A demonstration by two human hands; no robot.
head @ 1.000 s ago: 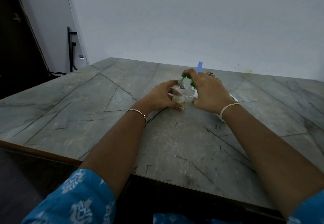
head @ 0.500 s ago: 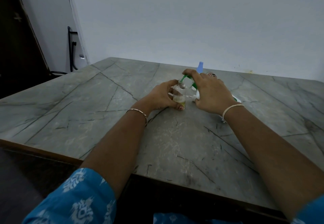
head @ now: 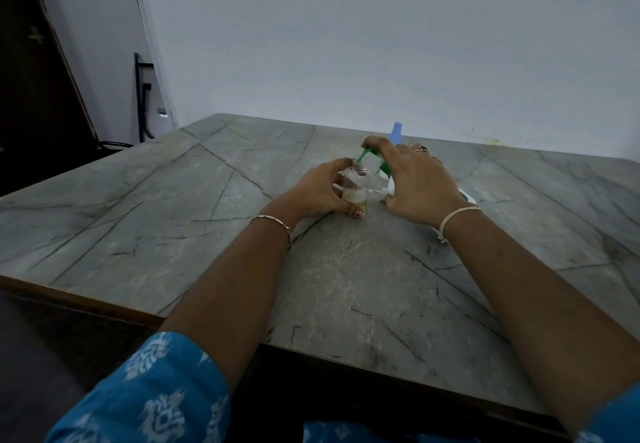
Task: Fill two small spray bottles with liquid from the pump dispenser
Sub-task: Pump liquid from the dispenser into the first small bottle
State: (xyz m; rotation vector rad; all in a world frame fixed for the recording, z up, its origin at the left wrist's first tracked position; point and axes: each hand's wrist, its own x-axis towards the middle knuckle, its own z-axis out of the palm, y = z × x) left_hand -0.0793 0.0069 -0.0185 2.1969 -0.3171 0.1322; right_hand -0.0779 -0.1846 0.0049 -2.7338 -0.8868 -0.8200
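Head — spray bottle (head: pixel 354 182) well inside table (head: pixel 194 252) edges

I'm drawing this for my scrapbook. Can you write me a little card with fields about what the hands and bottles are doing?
left hand: holds the small bottle upright on the table
small bottle: top open, some yellowish liquid at the bottom
right hand: wrapped over the pump dispenser, a finger on top
green spout: tip at the bottle's mouth
behind: a blue object, mostly hidden

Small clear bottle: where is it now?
Head view, mid-table: the small clear bottle stands gripped by the left hand, its mouth under the green pump spout.
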